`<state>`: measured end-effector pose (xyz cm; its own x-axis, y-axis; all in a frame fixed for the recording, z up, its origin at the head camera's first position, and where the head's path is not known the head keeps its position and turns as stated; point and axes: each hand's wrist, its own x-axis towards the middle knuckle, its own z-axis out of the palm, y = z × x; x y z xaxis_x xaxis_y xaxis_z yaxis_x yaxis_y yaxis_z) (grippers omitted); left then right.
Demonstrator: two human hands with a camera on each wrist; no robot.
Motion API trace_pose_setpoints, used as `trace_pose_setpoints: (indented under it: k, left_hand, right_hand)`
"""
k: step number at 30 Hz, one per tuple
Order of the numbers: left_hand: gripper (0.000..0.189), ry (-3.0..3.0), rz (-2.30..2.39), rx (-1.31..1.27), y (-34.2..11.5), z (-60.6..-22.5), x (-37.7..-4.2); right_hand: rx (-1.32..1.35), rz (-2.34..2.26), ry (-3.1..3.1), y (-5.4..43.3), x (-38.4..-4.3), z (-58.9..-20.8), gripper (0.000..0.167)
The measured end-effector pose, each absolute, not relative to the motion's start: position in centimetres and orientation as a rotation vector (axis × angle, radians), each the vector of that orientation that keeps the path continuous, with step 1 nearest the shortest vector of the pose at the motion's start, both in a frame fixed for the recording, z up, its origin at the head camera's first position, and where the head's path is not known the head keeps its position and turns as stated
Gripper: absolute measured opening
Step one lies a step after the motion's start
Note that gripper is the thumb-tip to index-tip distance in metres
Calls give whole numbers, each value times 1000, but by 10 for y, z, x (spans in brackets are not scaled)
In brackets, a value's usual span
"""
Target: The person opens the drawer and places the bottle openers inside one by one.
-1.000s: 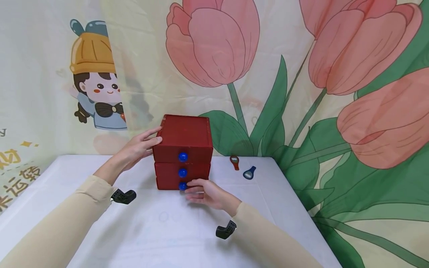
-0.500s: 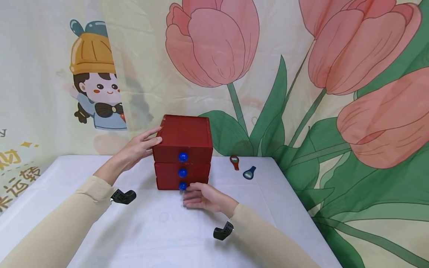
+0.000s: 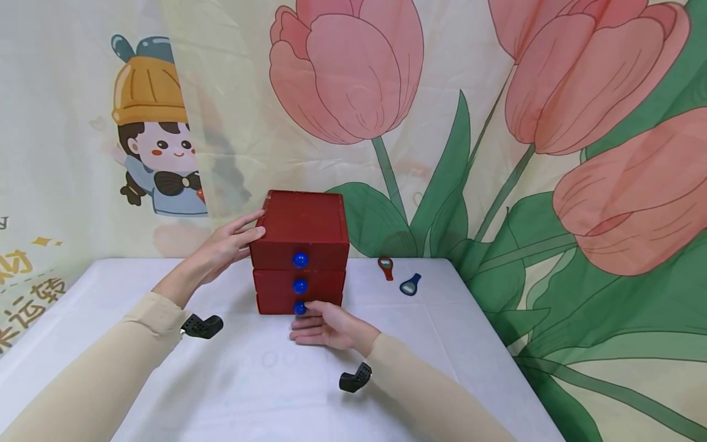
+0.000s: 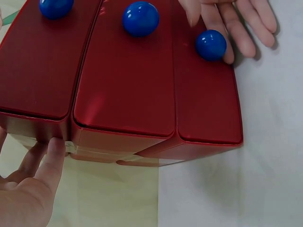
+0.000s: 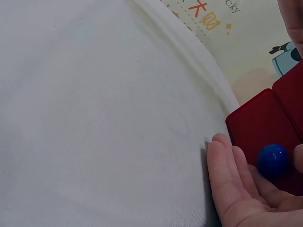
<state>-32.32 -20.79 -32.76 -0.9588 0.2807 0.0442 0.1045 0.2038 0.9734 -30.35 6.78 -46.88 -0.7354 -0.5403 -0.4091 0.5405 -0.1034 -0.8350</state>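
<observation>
Shifted toward the surface's left edge since the earlier frame, the right hand (image 3: 334,328) is held released, fingers extended about the lowest blue knob (image 3: 300,308); contact cannot be confirmed. Part of the bottom drawer is hidden by it, and the red drawer chest (image 3: 304,216) is cropped in both wrist views. That chest is placed at the far edge of the white surface (image 3: 248,387), backed by a tulip-printed backdrop (image 3: 359,73). Its left side is touched by the unclenched left hand (image 3: 223,248). Near the far right corner, red (image 3: 388,272) and blue small tools are seen.

Red drawers (image 3: 276,285), blue knobs (image 3: 300,286), white tablecloth (image 3: 259,387), pink-tulip backdrop (image 3: 359,80)
</observation>
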Motion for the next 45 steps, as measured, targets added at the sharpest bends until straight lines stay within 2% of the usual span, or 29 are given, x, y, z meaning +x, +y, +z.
trace_pose_setpoints:
  k: [31,45]
  left_hand:
    - [80,2348,1836,360,-207,-328,-325]
    - [80,2321,1856,371,-208,-329,-325]
  right_hand:
    - [84,-1960,1513,53,-306,-479,50]
    - [82,-1997,1534,54,-294,-482,40]
